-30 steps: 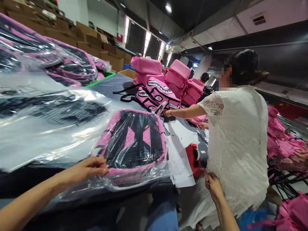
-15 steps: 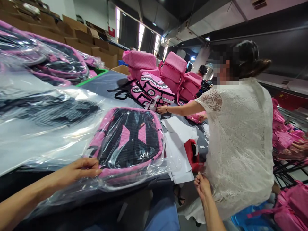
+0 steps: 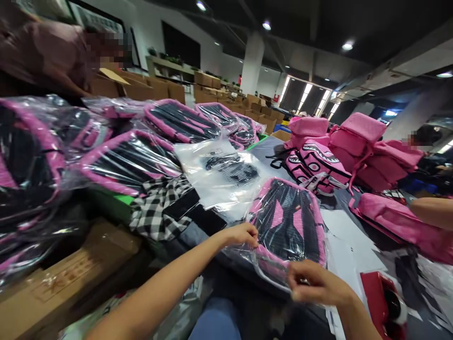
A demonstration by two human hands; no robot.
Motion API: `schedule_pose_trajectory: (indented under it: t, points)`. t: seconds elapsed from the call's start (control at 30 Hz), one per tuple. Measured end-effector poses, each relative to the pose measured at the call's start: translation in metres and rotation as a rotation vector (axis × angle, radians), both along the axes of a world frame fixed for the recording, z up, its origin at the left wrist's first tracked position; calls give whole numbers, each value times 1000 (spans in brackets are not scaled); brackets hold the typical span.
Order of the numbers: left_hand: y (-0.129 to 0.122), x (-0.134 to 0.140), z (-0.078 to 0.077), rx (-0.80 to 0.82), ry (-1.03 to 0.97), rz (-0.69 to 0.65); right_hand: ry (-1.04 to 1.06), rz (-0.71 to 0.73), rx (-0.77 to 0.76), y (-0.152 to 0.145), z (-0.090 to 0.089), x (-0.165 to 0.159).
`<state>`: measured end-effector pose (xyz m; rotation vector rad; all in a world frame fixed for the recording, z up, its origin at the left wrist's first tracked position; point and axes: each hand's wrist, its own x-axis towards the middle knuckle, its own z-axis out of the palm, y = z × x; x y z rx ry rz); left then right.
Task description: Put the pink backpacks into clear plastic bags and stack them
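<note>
A pink and black backpack (image 3: 286, 222) lies in a clear plastic bag (image 3: 264, 264) at the near edge of the table. My left hand (image 3: 242, 234) is closed on the bag at the backpack's lower left corner. At its lower right edge is my right hand (image 3: 314, 283), fingers curled in a pinch. What they hold, if anything, I cannot make out. White paper sheets (image 3: 348, 241) lie to the right of the backpack. Nearer me on that side stands a red tape dispenser (image 3: 378, 300).
Flat plastic bags (image 3: 222, 170) lie behind, beside a checked cloth (image 3: 159, 203). Bagged backpacks (image 3: 130, 158) fill the left, above a cardboard box (image 3: 71, 274). Pink backpacks (image 3: 354, 146) are piled at the back right. Another person's arm (image 3: 432, 212) reaches in from the right.
The view has swung left. My right hand has come from beside the tape dispenser to the backpack's lower right edge. My left hand stays at its lower left corner.
</note>
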<state>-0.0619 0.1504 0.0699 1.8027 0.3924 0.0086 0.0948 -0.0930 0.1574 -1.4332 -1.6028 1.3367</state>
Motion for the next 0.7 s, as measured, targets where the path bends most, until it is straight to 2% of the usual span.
schedule_pose_trajectory:
  t: [0.03, 0.1, 0.17, 0.27, 0.37, 0.47, 0.53, 0.6, 0.63, 0.7]
  points:
    - [1, 1, -2, -9, 0, -2, -145, 139, -41, 31, 9, -5]
    - [2, 2, -7, -20, -1, -13, -440, 256, -48, 82, 17, -12]
    - [4, 2, -12, -18, -8, -19, -696, 203, -20, 115, 10, -11]
    - [6, 3, -20, 2, -26, -15, -871, 54, -8, 133, -11, 4]
    - [7, 3, -25, 21, -33, -13, -988, -116, 9, 124, -21, 19]
    - [8, 2, -26, 32, -39, -24, -1159, -268, 211, 98, -24, 16]
    - [9, 2, -25, 38, -42, -35, -1197, -197, 448, 75, -32, 4]
    - [9, 3, -24, 46, -38, -46, -1199, -45, 608, 54, -49, -10]
    - [9, 3, -23, 53, -31, -50, -1205, 16, 632, 46, -59, -17]
    - [7, 5, -19, 76, -11, -48, -1235, 46, 587, 38, -76, -26]
